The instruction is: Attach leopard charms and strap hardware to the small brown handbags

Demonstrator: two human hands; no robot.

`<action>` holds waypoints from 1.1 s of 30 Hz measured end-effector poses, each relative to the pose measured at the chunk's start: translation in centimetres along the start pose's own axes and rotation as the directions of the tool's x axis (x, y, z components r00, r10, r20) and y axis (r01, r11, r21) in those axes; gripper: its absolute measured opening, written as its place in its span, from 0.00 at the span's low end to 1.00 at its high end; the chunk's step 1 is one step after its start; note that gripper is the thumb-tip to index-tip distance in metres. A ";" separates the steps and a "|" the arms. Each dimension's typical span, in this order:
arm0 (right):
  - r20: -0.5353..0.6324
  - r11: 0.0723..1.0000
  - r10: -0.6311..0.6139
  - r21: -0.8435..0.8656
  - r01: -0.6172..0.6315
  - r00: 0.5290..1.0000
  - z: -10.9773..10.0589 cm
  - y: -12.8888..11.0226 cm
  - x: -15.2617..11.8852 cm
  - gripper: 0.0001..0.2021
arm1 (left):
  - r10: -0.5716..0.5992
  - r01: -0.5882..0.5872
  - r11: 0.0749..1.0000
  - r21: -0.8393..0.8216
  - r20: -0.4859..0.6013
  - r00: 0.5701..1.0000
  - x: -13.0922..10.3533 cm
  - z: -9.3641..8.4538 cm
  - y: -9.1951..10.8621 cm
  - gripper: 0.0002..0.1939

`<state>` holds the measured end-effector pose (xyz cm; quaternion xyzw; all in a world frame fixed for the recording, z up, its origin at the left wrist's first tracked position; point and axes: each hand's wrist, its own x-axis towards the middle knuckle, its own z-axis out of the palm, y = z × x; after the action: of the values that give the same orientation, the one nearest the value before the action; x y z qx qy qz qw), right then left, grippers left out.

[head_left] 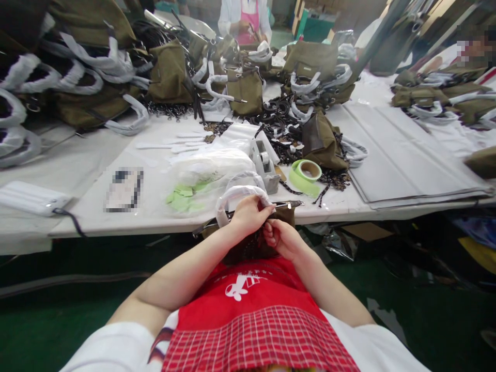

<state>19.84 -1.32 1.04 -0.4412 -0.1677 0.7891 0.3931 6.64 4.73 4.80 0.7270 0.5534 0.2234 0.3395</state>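
A dark olive handbag (248,243) rests between my lap and the table's front edge, its upper zip showing. Its curved handle (232,196), wrapped in white, arches up behind my hands. My left hand (250,213) is closed at the top of the handbag, just in front of the handle, thumb pointing right. Close against it, my right hand (282,237) has its fingers curled in a pinch at the front of the bag. Whatever small thing lies between the fingertips is hidden.
On the white table (96,206) lie a phone (124,190), a plastic bag with green pieces (189,195), a grey tape dispenser (267,168) and a green tape roll (306,175). Olive handbags (170,72) and dark straps pile up behind. A co-worker in a pink apron (248,20) is opposite.
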 end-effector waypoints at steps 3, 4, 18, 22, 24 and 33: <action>-0.066 0.994 -0.028 0.099 0.035 0.997 0.3 -0.1 0.1 0.11 | 0.062 -0.062 0.996 0.058 -0.007 0.998 -1.1 0.6 -0.1 0.17; -0.100 0.989 -0.054 0.129 0.067 0.994 0.4 -0.1 0.0 0.12 | 0.131 -0.128 0.989 0.078 -0.024 0.991 -1.6 0.8 -0.3 0.16; -0.097 0.966 -0.255 -0.075 0.248 0.962 -0.7 -0.5 -0.2 0.17 | -0.103 0.053 0.831 -0.554 -0.059 0.993 -2.0 2.9 -3.3 0.13; -0.073 0.957 -0.228 -0.201 0.210 0.971 -1.5 -1.5 0.0 0.19 | -0.055 -0.021 0.844 -0.537 -0.126 0.990 -2.3 2.5 -2.8 0.13; -0.075 0.937 -0.308 -0.196 0.289 0.948 -1.4 -1.2 0.0 0.19 | -0.120 0.026 0.768 -0.640 -0.104 0.987 -2.3 2.7 -2.6 0.13; -0.163 0.876 -0.412 -0.342 0.340 0.896 -1.9 -0.4 0.7 0.23 | -0.330 0.281 0.510 -0.813 0.116 0.937 -2.5 2.5 -1.9 0.13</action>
<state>21.44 -0.70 -0.15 -0.5436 -0.3235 0.6048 0.4839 6.43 2.05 1.81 0.3712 0.5143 0.4099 0.6555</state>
